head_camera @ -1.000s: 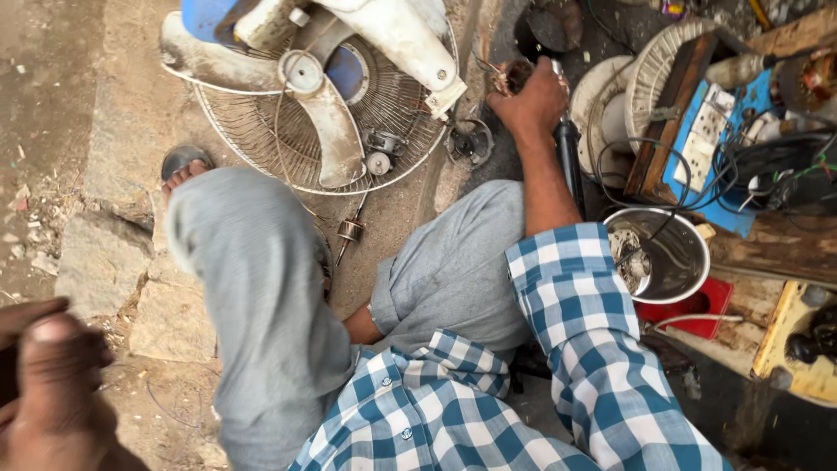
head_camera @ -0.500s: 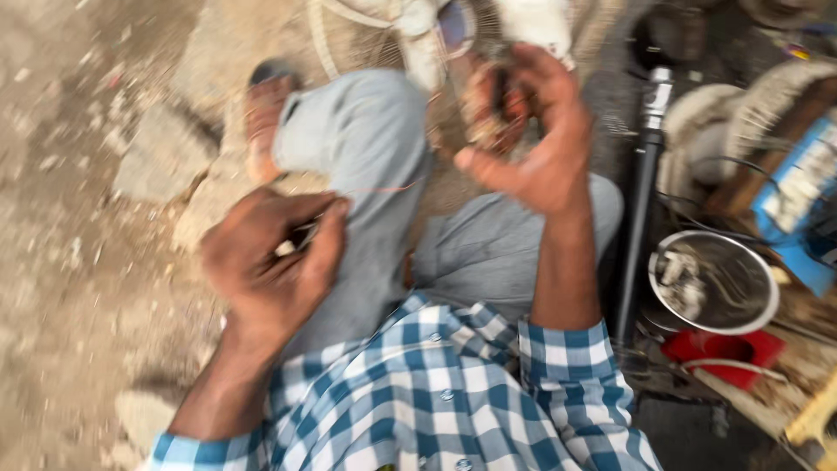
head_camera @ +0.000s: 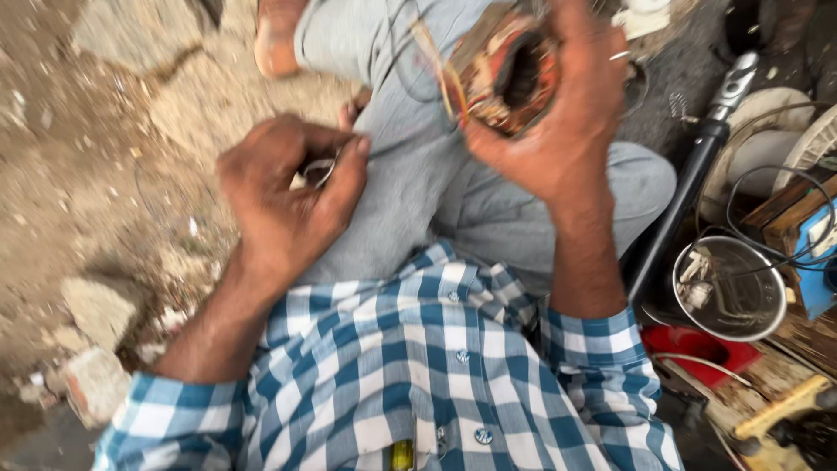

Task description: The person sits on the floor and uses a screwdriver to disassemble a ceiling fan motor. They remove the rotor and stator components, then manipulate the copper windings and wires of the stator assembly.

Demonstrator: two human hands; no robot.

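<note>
Right hand (head_camera: 558, 113): upper middle of the frame, fingers curled tight round a stator (head_camera: 506, 74), bore turned toward the camera.
Stator: round, copper-wound, rust-red, held above the grey-trousered knee (head_camera: 418, 183); loose wires (head_camera: 445, 83) trailing from its left edge.
Left hand (head_camera: 288, 196): middle left, fingers closed in a pinch on a small metal ring (head_camera: 318, 170), resting against the thigh; blurred, exact kind hard to tell.
Gap: hands near, not touching; ring well apart from the bore.
Doing it well, as a judgement: hold the stator steady with the bore facing up, keep the wires clear of the opening, bring the small part in square rather than tilted, grip by the rim so nothing slips onto the dirt (head_camera: 96, 157).
Risk: thin wires easily snagged or bent by the left fingers.
Right edge: steel bowl (head_camera: 731, 292), black tube (head_camera: 680, 209), red tray (head_camera: 697, 349), cables, all apart from both hands.
</note>
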